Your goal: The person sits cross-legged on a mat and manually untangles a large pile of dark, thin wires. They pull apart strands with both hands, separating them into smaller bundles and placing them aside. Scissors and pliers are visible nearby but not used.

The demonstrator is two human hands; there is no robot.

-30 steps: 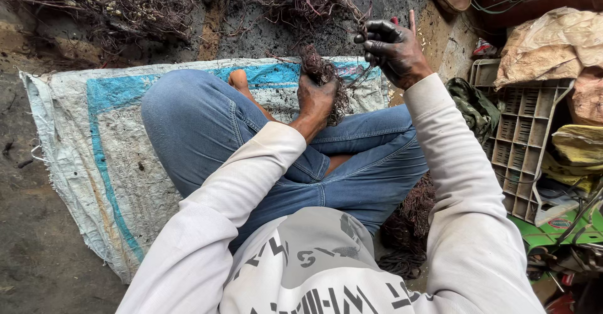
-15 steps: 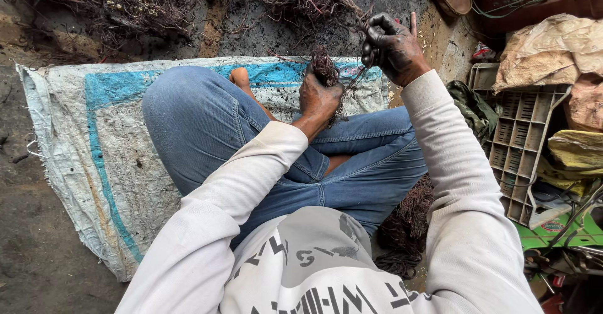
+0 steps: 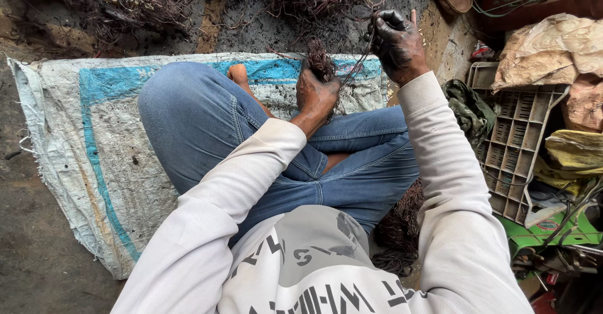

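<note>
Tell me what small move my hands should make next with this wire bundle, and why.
Probably draw the right hand further up and away: its fingers pinch thin strands that run taut down to the tangled bundle gripped in the left hand, so pulling should free them.

Woven sack (image 3: 94,138) on dirt ground (image 3: 38,257)

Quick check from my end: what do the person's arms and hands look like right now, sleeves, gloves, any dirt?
Both arms are in long off-white sleeves with plain cuffs at the wrists. The left hand and right hand are bare, no gloves, and smeared with dark grime, heaviest on the right hand's fingers. No watch or rings show.
</note>
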